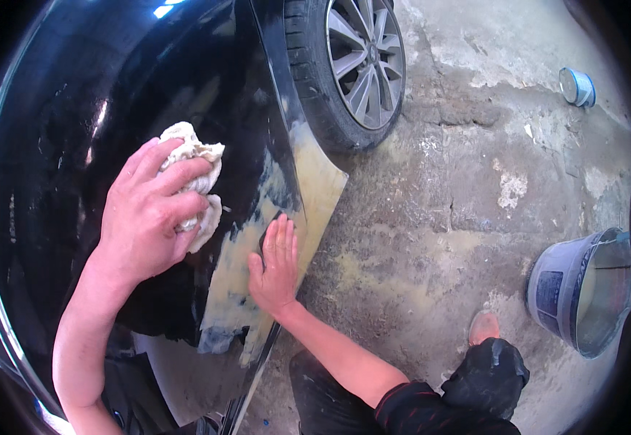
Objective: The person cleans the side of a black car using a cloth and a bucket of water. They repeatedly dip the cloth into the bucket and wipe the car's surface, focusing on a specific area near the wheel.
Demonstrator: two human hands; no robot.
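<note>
A crumpled off-white cloth (207,217) is gripped in my left hand (147,206), over the glossy black body panel (185,81) of a car. Lower and to the right, my right hand (277,266) lies flat with a dark sanding pad or sheet (264,239) mostly hidden beneath its fingers. That pad presses on a dull patch of tan body filler (228,272) with ragged edges. The tan area continues up to the pointed corner of the panel beside the wheel.
A tyre (315,98) with a silver alloy wheel (367,65) stands just beyond the filler. On the stained concrete floor (419,217) are a bucket of cloudy water (571,293) at right and a small blue-and-white tin (577,87) farther off. My shoe (484,327) is near the bucket.
</note>
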